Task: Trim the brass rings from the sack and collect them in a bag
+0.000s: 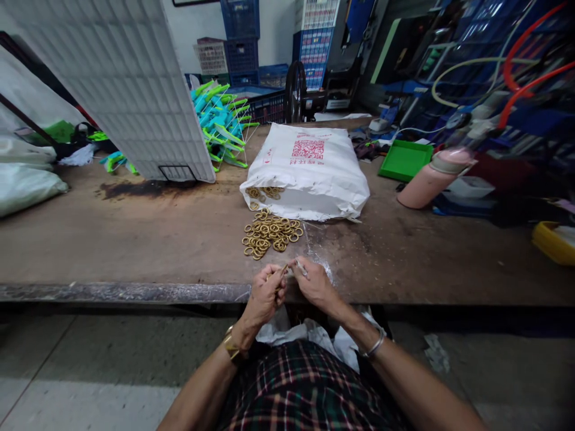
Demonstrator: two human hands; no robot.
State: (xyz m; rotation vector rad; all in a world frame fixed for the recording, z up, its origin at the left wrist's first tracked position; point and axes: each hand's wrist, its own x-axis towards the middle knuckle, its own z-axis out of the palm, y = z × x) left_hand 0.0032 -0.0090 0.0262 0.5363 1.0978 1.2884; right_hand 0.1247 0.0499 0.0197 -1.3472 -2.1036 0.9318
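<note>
Just over the table's front edge, my left hand (pixel 265 294) is closed around brass-coloured rings, and one ring (pixel 284 269) shows at its fingertips. My right hand (pixel 316 285) meets it there in a pinch, fingertips close to that ring. What the right fingers grip is too small to make out. Right beyond my hands lies a loose pile of brass-coloured rings (pixel 272 232). Behind the pile, a white woven bag (pixel 309 173) with a red printed code lies on its side, its mouth towards me and more rings (pixel 265 193) inside.
The wooden table (pixel 179 257) has a worn front edge. A white ribbed panel (pixel 148 90) stands at the left, with green and blue plastic pieces (pixel 224 126) behind it. To the right are a green tray (pixel 406 160), a pink bottle (pixel 433 179) and a yellow container (pixel 553 242).
</note>
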